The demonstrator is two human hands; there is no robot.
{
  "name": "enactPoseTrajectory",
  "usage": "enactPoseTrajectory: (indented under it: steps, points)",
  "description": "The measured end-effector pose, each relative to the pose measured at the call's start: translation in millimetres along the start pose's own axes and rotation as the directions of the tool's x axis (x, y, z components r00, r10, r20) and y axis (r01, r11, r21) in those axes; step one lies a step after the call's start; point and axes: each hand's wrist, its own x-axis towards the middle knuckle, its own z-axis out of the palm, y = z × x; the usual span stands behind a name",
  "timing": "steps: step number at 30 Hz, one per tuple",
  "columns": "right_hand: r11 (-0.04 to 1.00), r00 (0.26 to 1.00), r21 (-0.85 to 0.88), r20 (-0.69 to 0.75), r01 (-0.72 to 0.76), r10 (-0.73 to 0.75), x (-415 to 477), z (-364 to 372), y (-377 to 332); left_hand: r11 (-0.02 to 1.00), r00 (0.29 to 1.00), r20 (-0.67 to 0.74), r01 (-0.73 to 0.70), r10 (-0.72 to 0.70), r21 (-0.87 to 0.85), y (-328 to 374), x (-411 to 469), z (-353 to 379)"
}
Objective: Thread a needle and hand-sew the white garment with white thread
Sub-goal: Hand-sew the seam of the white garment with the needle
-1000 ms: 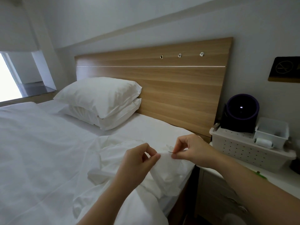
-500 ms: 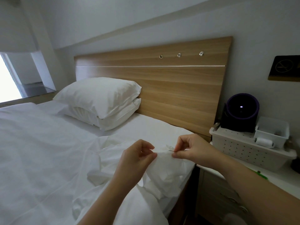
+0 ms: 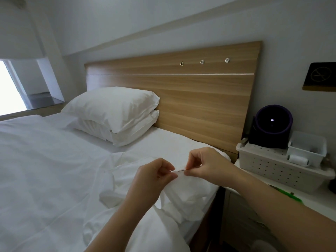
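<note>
A bedroom with a white-sheeted bed [image 3: 45,170] and a wooden headboard [image 3: 200,99] fills the view. Both hands meet above the bed's near edge. The left hand [image 3: 152,179] has thumb and forefinger pressed together, pinching a raised fold of the white garment [image 3: 190,190], with the other fingers curled into the palm. Just beside it, the right hand [image 3: 207,166] pinches the needle [image 3: 181,171] between thumb and forefinger. The needle lies roughly level, and its dark tip points at the left fingertips and almost touches them. Any thread on it is too fine to make out. The garment lies rumpled on the bed directly beneath both hands and spills toward the mattress edge. Beyond the left hand, two stacked pillows [image 3: 116,108] rest against the headboard. Past the right hand, a white perforated basket [image 3: 269,166] carries a dark round device [image 3: 272,128], a small white tray [image 3: 307,148] and a spool of white thread [image 3: 298,160]. The device shows a tiny lit display, too small to read. High on the wall beyond the right hand, a dark plaque [image 3: 320,77] bears a crossed-circle symbol and no legible words.
</note>
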Motion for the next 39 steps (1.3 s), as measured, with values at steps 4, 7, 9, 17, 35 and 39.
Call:
enactPoseTrajectory:
  steps: [4,7,9,17,35,39]
  points:
    - [0.998,1.000,0.059,0.017,0.004,-0.005,0.8,-1.5,0.6,0.990,0.996,0.083,-0.039,0.028,0.135,-3.0,6.0,-4.8]
    - [0.992,0.999,0.125,0.026,-0.026,0.023,1.4,-1.2,3.2,0.989,0.986,0.169,-0.027,0.002,0.144,-3.6,8.9,-6.1]
    - [0.989,0.999,0.144,0.019,-0.043,0.040,1.6,-0.7,4.4,0.992,0.984,0.177,-0.014,-0.008,0.124,-3.1,10.0,-3.6]
    - [0.987,0.994,0.131,-0.034,-0.096,0.102,4.5,-2.1,3.3,0.997,0.996,0.029,0.079,-0.079,0.010,6.8,1.7,26.7]
    - [0.971,0.939,0.175,-0.276,-0.162,0.207,-18.6,-27.3,-7.1,0.871,0.967,0.116,0.256,-0.228,-0.419,-9.5,4.0,29.4]
    - [0.977,0.977,0.007,-0.020,-0.213,0.213,-27.2,-11.8,-15.4,0.869,0.970,0.109,0.242,-0.216,-0.432,-10.7,4.4,31.7]
